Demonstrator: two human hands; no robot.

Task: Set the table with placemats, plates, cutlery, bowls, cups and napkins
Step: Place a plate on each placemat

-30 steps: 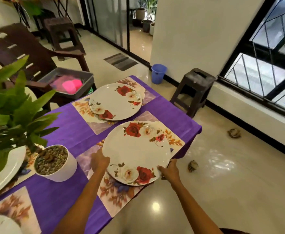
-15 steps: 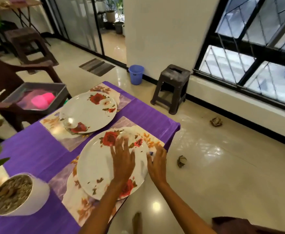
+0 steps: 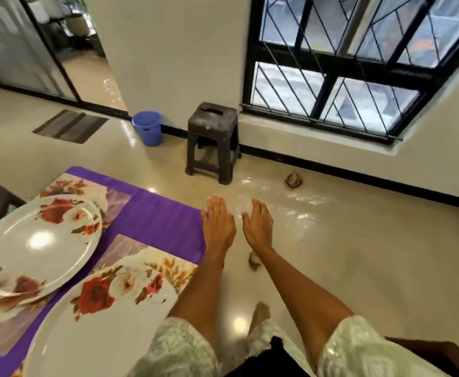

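Both hands out past the table's right edge, over the floor, holding nothing. Left hand [image 3: 218, 225] flat, fingers straight, just off the purple table [image 3: 154, 221] corner. Right hand [image 3: 258, 227] beside it, fingers released and extended. Near plate [image 3: 95, 317], rose pattern, lies on a floral placemat [image 3: 168, 268] at the near edge. Far plate [image 3: 32, 248] sits on its own placemat [image 3: 67, 185], left. Dark stool [image 3: 213, 140] and blue bucket [image 3: 146, 127] stand far, by the wall.
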